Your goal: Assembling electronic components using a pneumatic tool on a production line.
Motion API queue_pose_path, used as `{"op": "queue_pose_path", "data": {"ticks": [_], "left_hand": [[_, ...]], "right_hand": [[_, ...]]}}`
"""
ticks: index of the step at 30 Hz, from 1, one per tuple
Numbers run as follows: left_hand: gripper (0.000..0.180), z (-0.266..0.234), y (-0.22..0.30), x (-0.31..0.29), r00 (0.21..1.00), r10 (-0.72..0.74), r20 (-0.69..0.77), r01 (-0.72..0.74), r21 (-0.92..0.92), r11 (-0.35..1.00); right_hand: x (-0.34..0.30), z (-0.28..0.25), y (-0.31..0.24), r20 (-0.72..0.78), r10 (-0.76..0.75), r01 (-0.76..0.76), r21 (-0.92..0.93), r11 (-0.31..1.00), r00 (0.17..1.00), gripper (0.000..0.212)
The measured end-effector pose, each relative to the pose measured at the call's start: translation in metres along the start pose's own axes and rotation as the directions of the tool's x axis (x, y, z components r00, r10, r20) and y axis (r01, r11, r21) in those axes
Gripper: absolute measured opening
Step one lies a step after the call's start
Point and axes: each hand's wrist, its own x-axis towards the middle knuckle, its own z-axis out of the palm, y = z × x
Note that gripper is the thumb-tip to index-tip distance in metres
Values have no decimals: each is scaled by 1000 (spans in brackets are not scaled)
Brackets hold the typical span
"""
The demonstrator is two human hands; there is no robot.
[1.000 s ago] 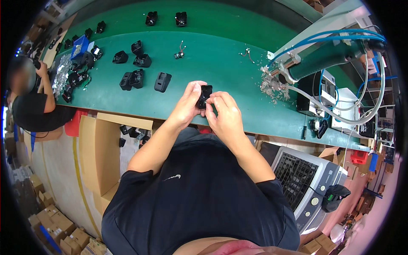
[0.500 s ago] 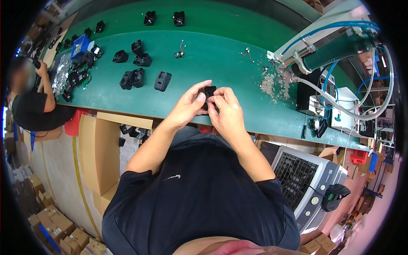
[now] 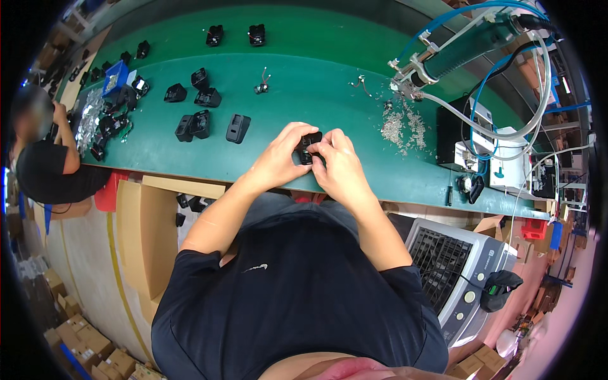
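Observation:
Above the near edge of the green table, my left hand (image 3: 280, 156) is closed around a small black plastic housing (image 3: 306, 152), its open side showing dark parts inside. My right hand (image 3: 340, 163) has thumb and fingertips pinched together at the housing's right side and inside. Whatever lies between those fingertips is too small to make out. Left of my hands stands a black plastic casing (image 3: 238, 128) on the tabletop. Two more black casings (image 3: 200, 123) stand side by side beyond it, with others (image 3: 207, 97) farther back.
A pneumatic tool (image 3: 468, 50) with blue and clear hoses overhangs the right side, near scattered clippings (image 3: 403, 126). Small wired parts (image 3: 262, 82) lie farther back. An open carton (image 3: 149, 234) and an air cooler (image 3: 453, 272) flank me. A person (image 3: 47, 152) sits at far left.
The housing has tilted in my left hand, so more of its inside shows. My right fingertips remain at it. The whole view has shifted slightly.

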Motion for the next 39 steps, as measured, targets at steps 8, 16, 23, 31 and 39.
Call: {"op": "queue_pose_path", "data": {"ticks": [8, 16, 23, 31, 39], "left_hand": [[82, 7, -15, 12, 999, 27, -48, -17, 192, 981], [89, 7, -14, 9, 998, 18, -66, -2, 230, 973], [88, 10, -16, 7, 996, 58, -65, -39, 264, 964], [88, 10, -11, 8, 997, 37, -70, -17, 275, 961], [86, 9, -11, 9, 996, 49, -79, -26, 266, 964]], "right_hand": [[14, -47, -8, -86, -44, 46, 12, 999, 995, 23], [100, -172, -29, -710, 175, 173, 388, 905, 682, 54], [86, -117, -33, -594, 244, 244, 621, 745, 766, 90], [69, -80, -35, -448, 263, 239, 789, 566, 854, 114], [63, -68, -33, -395, 281, 268, 876, 400, 874, 116]]}}
